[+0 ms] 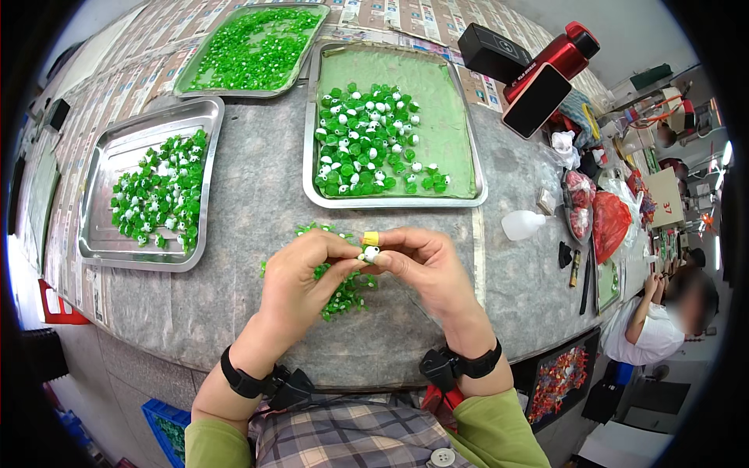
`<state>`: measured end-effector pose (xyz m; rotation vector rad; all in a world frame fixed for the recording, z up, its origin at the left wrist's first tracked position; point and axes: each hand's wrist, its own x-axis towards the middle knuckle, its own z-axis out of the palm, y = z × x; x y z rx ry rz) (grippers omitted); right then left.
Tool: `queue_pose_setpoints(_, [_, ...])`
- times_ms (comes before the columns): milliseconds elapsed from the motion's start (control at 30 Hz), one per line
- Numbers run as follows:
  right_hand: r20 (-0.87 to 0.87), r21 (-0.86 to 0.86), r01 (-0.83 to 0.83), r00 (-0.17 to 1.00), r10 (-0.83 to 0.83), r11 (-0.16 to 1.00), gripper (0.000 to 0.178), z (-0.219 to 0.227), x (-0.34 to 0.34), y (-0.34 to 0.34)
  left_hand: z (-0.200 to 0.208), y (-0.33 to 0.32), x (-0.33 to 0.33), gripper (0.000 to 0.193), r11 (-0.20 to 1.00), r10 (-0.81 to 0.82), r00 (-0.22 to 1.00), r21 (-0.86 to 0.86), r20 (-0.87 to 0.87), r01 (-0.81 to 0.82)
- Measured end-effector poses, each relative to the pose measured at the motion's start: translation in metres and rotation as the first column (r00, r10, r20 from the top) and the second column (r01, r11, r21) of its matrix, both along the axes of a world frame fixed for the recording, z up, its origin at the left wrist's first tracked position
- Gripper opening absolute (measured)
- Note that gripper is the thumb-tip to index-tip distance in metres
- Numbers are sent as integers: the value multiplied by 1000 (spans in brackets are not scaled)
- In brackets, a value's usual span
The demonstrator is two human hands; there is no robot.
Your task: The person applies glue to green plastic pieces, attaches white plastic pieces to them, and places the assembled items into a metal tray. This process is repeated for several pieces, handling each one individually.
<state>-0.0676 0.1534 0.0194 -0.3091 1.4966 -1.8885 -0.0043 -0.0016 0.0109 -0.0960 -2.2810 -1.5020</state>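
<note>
Bead (pixel 372 253) is sitting between the fingertips of left hand (pixel 299 273) and right hand (pixel 434 273).
Left thumb and forefinger are pinching it, the right pair gripping opposite, wrists angling inward. It is looking light, stiff, perhaps slippery, its round sides probably offering the best hold; green pieces (pixel 343 299) are lying below the fingers.
</note>
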Motion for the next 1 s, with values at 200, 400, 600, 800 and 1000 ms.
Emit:
queue_pose_setpoints(200, [-530, 360, 234, 848, -9, 903, 12, -2, -17, 19, -6, -48, -5, 14, 499, 308, 951, 852, -3, -158])
queue_pose_setpoints(400, [-596, 677, 138, 679, 428, 723, 14, -8, -18, 17, -11, -105, 5, 27, -110, 354, 934, 990, -41, 85])
queue_pose_setpoints(600, [-598, 738, 158, 604, 527, 656, 12, -8, -12, 14, 0, -57, -2, 24, 213, 94, 993, 976, -67, 46])
queue_pose_setpoints(800, [-557, 668, 80, 712, 426, 740, 11, 0, -14, 16, 2, -14, 1, 11, 881, -152, 981, 466, 119, 80])
queue_pose_setpoints(1000, [-378, 397, -123, 881, 284, 910, 12, 12, -9, 21, 2, 7, -3, 21, 968, -239, 971, -80, -32, 236])
